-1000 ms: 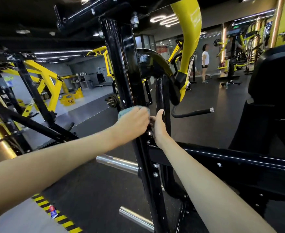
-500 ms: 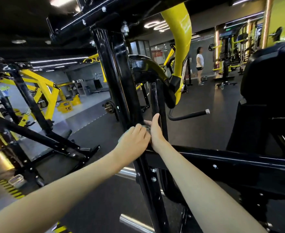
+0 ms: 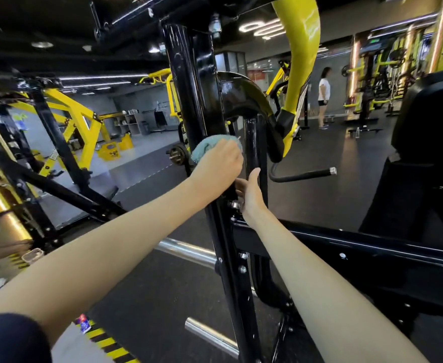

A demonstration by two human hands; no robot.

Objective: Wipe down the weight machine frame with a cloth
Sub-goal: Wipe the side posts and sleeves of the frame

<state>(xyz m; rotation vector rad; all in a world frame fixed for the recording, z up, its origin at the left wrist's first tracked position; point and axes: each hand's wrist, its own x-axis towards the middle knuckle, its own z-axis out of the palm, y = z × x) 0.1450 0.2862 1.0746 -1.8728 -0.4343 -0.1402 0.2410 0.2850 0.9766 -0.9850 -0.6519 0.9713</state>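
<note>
A black weight machine frame fills the middle, with a tall upright post [image 3: 189, 82] running from top to bottom. My left hand [image 3: 219, 167] grips a light blue cloth [image 3: 204, 146] and presses it against that post at mid height. Just to the right, my right hand [image 3: 250, 191] rests with straight fingers on a second, thinner black upright [image 3: 253, 142]. A black crossbar [image 3: 359, 247] runs off to the right from the post below my hands.
Chrome weight pegs [image 3: 189, 248] stick out left of the post low down. A yellow curved arm [image 3: 301, 53] hangs above right, with a black handle bar [image 3: 306, 174] beneath. Yellow and black machines [image 3: 68, 119] stand left. A person [image 3: 323, 96] stands far back. A black seat pad [image 3: 435, 121] is right.
My left hand has slid up the post with the cloth, which shows again above my fingers. My right hand stays on the thinner upright.
</note>
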